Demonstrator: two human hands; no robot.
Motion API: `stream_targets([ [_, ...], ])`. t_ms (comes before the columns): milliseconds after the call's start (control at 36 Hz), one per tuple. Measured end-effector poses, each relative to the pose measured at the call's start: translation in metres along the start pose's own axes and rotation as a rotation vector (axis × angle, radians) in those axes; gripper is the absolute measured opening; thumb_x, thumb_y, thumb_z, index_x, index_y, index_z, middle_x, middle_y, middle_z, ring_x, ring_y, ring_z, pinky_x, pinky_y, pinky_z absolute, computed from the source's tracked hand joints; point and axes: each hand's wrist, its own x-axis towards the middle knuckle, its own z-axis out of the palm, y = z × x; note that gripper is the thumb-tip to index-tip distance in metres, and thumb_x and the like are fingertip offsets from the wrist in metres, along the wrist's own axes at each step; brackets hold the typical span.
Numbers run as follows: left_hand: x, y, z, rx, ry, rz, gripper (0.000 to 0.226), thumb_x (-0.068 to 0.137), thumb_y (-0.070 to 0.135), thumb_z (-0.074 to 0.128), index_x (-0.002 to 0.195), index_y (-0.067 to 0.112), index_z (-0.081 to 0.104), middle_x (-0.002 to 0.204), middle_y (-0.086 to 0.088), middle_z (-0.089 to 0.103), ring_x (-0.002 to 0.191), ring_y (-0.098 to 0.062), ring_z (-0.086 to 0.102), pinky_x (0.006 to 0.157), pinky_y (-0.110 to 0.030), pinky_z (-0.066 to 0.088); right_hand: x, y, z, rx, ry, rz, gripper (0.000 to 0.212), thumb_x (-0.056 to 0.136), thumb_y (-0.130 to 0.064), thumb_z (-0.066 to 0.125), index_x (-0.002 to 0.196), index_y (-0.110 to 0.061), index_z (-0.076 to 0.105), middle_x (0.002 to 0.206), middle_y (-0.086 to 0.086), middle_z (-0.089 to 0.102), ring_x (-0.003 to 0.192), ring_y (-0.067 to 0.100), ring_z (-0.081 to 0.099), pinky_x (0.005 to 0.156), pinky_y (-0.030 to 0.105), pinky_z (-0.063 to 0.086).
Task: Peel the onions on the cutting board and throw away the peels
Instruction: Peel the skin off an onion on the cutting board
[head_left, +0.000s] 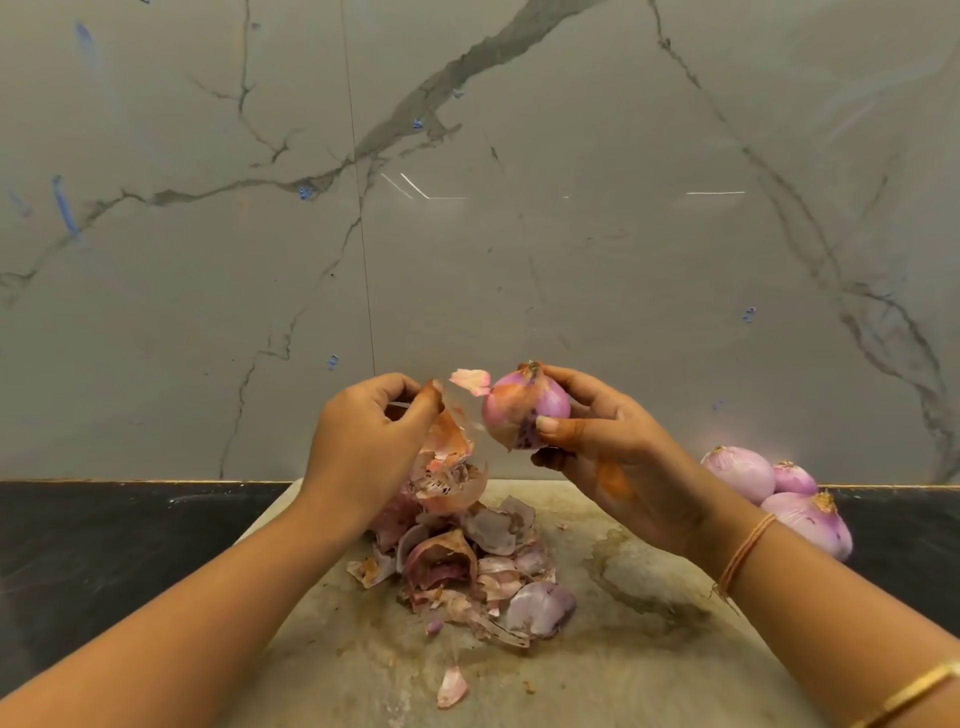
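Peel heap (462, 566) mid-board, bare right (649, 582).

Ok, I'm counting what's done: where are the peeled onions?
Head view, right side: the peeled onions are piled by the marble wall, beside the far right corner of the cutting board.

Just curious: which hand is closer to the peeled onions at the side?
Right. The right hand is left of the peeled onions; the left hand is farther left, above the peels.
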Motion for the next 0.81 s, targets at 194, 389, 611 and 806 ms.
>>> stream_targets([
  [194, -0.006, 0.016, 0.000, -0.357, -0.181, -0.131, 0.059, 0.062, 0.063, 0.058, 0.086, 0.010, 0.063, 0.084, -0.010, 0.069, 0.072, -0.024, 0.070, 0.061, -0.034, 0.056, -0.001, 0.001, 0.001, -0.107, 0.016, -0.009, 0.057, 0.067, -0.018, 0.067, 0.122, -0.025, 0.055, 0.118, 0.004, 0.063, 0.097, 0.016, 0.063, 0.073, 0.023, 0.051],
  [389, -0.011, 0.015, 0.005, -0.363, -0.214, -0.116, 0.016, 0.088, 0.022, 0.062, 0.087, 0.007, 0.062, 0.070, 0.001, 0.067, 0.066, -0.013, 0.068, 0.067, -0.034, 0.059, -0.001, 0.003, 0.004, -0.250, 0.025, 0.021, 0.064, 0.072, -0.021, 0.080, 0.127, -0.027, 0.050, 0.121, 0.000, 0.060, 0.101, 0.026, 0.066, 0.079, 0.032, 0.056],
  [611, -0.017, 0.020, 0.004, -0.153, -0.150, 0.122, 0.008, 0.088, 0.022, 0.064, 0.081, 0.017, 0.062, 0.072, 0.000, 0.071, 0.069, -0.015, 0.069, 0.066, -0.034, 0.056, 0.002, 0.005, 0.009, -0.268, 0.043, 0.069, 0.067, 0.072, -0.033, 0.078, 0.129, -0.031, 0.043, 0.120, -0.002, 0.053, 0.103, 0.016, 0.060, 0.079, 0.025, 0.052],
  [806, -0.016, 0.019, 0.005, -0.057, -0.093, 0.163, 0.014, 0.088, 0.023, 0.065, 0.078, 0.014, 0.060, 0.068, -0.001, 0.069, 0.065, -0.018, 0.067, 0.062, -0.039, 0.054, 0.002, 0.003, 0.007, -0.187, 0.080, 0.084, 0.049, 0.082, -0.024, 0.062, 0.128, -0.025, 0.046, 0.116, 0.001, 0.054, 0.099, 0.018, 0.058, 0.084, 0.029, 0.051],
])
